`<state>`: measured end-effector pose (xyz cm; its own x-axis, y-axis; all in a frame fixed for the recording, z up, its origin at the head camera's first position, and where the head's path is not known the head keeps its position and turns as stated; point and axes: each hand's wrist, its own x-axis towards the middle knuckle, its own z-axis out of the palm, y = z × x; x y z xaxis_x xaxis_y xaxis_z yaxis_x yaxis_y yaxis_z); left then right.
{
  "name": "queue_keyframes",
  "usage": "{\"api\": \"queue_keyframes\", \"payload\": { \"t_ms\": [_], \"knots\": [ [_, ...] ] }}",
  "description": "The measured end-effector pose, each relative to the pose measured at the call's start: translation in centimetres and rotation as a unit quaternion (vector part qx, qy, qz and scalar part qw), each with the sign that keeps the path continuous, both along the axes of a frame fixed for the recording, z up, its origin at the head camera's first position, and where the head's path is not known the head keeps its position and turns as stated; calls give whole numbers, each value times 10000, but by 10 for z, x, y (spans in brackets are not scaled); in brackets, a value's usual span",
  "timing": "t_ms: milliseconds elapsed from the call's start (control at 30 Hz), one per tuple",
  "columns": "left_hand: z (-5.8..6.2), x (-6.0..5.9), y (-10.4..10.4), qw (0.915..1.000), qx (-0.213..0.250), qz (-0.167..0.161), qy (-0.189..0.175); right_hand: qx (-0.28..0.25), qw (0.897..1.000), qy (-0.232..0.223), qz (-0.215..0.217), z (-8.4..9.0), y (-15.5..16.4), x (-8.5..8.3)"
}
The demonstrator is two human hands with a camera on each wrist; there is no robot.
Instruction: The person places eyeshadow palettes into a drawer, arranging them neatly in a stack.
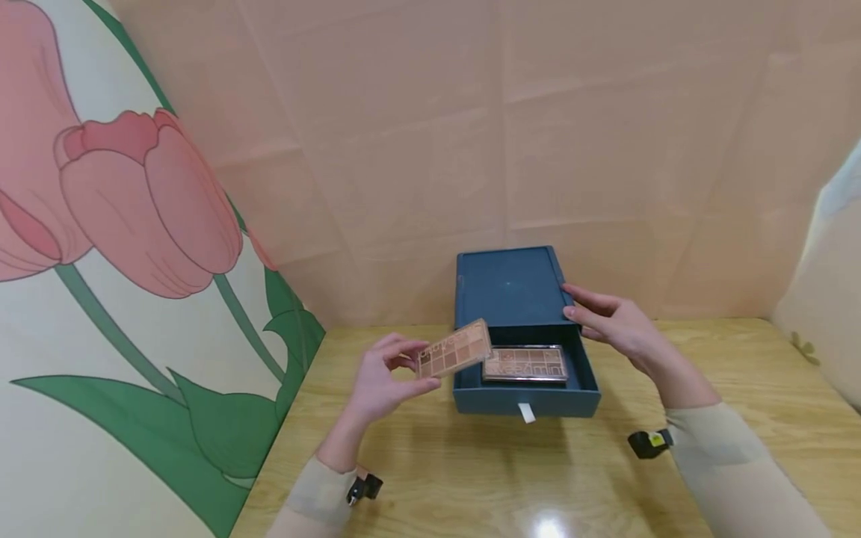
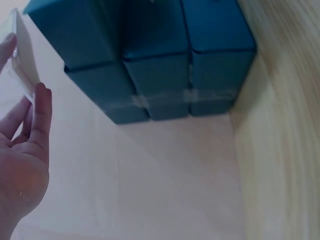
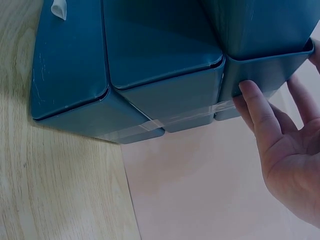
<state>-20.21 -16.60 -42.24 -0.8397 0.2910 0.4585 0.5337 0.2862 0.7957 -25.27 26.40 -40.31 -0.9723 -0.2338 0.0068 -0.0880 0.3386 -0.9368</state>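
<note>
In the head view my left hand [image 1: 386, 377] pinches an eyeshadow palette [image 1: 454, 350] by its left end, tilted up over the left side of a pulled-out drawer. In the left wrist view the palette's pale edge [image 2: 21, 75] shows between thumb and fingers. A second palette [image 1: 525, 364] lies flat inside the blue drawer [image 1: 531, 403], partly overlapped by the held one. My right hand [image 1: 615, 321] touches the right side of the blue drawer box [image 1: 507, 288], fingers spread along its wall [image 3: 270, 65].
Wrist views show the box as several stacked blue drawer units [image 2: 155, 75] joined by clear tape [image 3: 175, 119]. A white pull tab [image 1: 527, 412] hangs from the drawer front. The wooden table [image 1: 417, 463] meets a pinkish cloth backdrop [image 1: 403, 187], with a tulip-print panel [image 1: 148, 202] at left.
</note>
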Motion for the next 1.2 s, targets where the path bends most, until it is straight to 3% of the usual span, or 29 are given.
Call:
{"api": "queue_keyframes", "payload": {
  "t_ms": [233, 700, 1000, 1200],
  "knots": [
    [13, 4, 26, 9994, -112, -274, 160, -18, 10000, -2, -10, 0, 3, -3],
    [32, -2, 69, 9981, -437, -245, 372, -19, 9999, 45, 143, 2, 9, -18],
    [42, -7, 86, 9912, -1184, -251, 527, -90, 9997, 50, 209, 1, 11, -18],
    [43, -12, 93, 9903, -1324, -254, 325, -109, 9997, 36, 224, 1, 11, -19]
  ]
}}
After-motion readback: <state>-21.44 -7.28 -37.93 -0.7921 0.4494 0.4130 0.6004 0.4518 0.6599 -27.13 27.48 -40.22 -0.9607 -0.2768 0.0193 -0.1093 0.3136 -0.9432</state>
